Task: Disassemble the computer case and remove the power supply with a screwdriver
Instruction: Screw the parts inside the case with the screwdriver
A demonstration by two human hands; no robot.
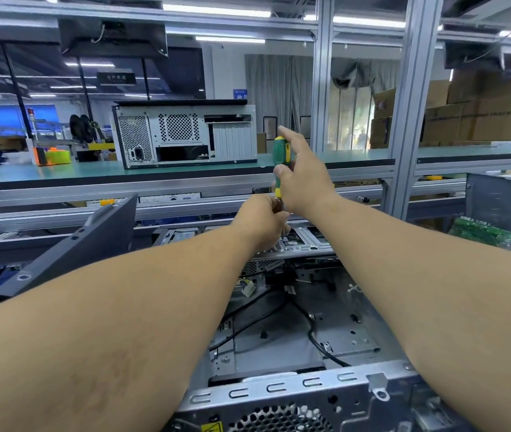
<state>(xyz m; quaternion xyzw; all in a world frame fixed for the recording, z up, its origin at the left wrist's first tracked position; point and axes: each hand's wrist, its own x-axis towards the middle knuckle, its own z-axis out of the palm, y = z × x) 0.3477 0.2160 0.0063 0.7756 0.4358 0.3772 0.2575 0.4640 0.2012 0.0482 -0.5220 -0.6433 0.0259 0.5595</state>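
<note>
An open grey computer case (307,391) lies in front of me, its side off and black cables (313,335) running across its bare floor. A green and yellow screwdriver (280,151) stands upright over the case's far rail. My right hand (302,176) grips its handle from the right. My left hand (263,219) is curled around the lower shaft, just above the metal rail; the tip is hidden behind its fingers. A white connector (248,288) hangs inside near the far end.
A dark grey side panel (70,254) leans at the left. A second computer case (185,134) stands on the green shelf behind. A green circuit board (497,238) lies at the right. Aluminium frame posts (410,104) rise beyond the case.
</note>
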